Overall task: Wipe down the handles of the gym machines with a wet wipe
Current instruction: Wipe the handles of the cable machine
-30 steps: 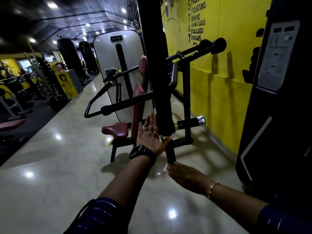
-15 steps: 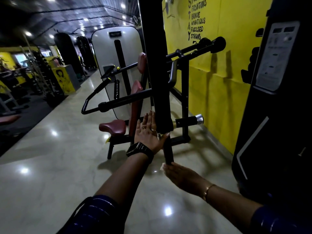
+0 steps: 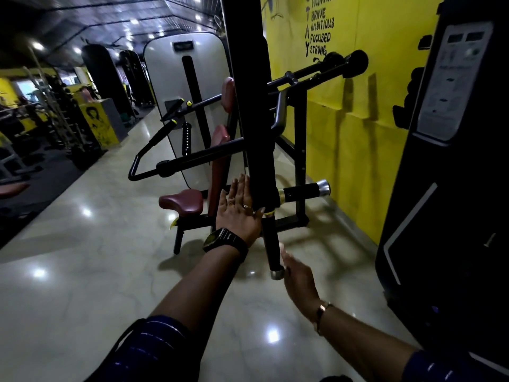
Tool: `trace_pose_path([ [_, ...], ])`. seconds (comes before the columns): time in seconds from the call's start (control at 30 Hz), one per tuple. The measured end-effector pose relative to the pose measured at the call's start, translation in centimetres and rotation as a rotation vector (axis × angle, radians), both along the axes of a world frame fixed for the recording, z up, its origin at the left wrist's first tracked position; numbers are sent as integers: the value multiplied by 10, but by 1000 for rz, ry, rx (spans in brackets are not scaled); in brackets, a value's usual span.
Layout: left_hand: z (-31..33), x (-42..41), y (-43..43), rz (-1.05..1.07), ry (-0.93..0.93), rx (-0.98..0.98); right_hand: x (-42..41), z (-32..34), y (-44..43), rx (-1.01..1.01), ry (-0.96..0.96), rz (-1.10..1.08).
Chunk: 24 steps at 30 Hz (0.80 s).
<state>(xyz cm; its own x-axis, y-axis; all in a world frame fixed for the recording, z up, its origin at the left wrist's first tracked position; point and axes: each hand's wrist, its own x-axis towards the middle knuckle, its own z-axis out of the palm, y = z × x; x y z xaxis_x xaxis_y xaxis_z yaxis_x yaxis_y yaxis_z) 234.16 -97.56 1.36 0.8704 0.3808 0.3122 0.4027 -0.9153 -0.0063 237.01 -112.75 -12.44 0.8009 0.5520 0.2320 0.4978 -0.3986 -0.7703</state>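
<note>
A black handle (image 3: 271, 244) with a silver end cap (image 3: 275, 274) hangs down from the thick black machine arm (image 3: 253, 106). My left hand (image 3: 239, 213) lies flat against the left side of that arm just above the handle, fingers straight and pointing up, thumb touching the yellow ring. My right hand (image 3: 298, 274) reaches along the handle's right side near the cap, fingers stretched out. A pale scrap (image 3: 281, 246) at its fingertips looks like the wet wipe; most of it is hidden.
A second black handle (image 3: 303, 193) with a silver tip sticks out to the right. Behind stands a machine with a maroon seat (image 3: 181, 204) and bars. The yellow wall (image 3: 358, 133) and a tall black machine housing (image 3: 446, 175) close off the right; glossy floor spreads left.
My right hand has slid down and to the right off the handle's lower end, baring the silver cap. My left hand stays flat on the arm. The view has moved slightly closer.
</note>
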Motion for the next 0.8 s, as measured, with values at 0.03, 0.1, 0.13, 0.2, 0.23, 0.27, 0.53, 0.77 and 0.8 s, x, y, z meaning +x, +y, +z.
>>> trace_pose_path([
  [0.03,0,0,0,-4,0,-4,-4,-15,-2,-6,82,-34],
  [0.1,1,0,0,-9,6,0,-7,-21,-2,79,297,-147],
  [0.13,2,0,0,-12,6,-1,-4,-14,0,199,423,-194],
  [0.2,3,0,0,-16,0,-17,7,7,6,422,551,-267],
  [0.23,2,1,0,-13,1,-22,11,21,8,466,526,-263],
  [0.27,1,1,-1,-6,7,-26,15,34,12,488,497,-243],
  [0.53,-1,1,-1,0,15,-25,-3,23,20,348,68,-124],
  [0.77,1,1,-1,-7,13,-35,-13,-23,-6,288,255,-271],
  [0.8,1,2,-1,-5,11,-26,-5,-13,-5,396,359,-302],
])
